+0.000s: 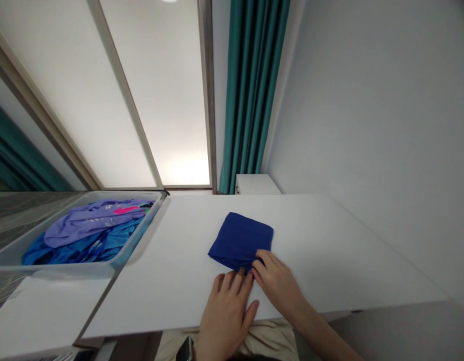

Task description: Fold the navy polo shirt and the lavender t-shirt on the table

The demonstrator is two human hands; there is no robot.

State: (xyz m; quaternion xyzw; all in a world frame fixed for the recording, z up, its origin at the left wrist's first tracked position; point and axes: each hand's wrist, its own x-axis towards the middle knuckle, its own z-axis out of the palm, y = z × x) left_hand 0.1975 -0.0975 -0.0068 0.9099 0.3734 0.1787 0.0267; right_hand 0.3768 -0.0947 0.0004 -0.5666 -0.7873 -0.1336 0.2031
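Observation:
A dark blue folded cloth [242, 238] lies on the white table in front of me as a compact, nearly square packet. My left hand [228, 311] is palm down at its near edge, fingers stretched forward and thumb apart; the fingertips touch the cloth's near corner. From the right, my right hand [275, 281] reaches in with its fingers curled over the near right edge, gripping the fabric there. The fabric between the two hands looks slightly bunched. Part of that edge is hidden under my fingers.
A clear plastic bin [117, 260] holding purple and blue clothes stands at the left, beside the white table [172, 296]. Behind the table are a small white cabinet [257, 184], a teal curtain [254, 90] and frosted sliding doors [160, 90]. A grey wall [386, 125] bounds the right side.

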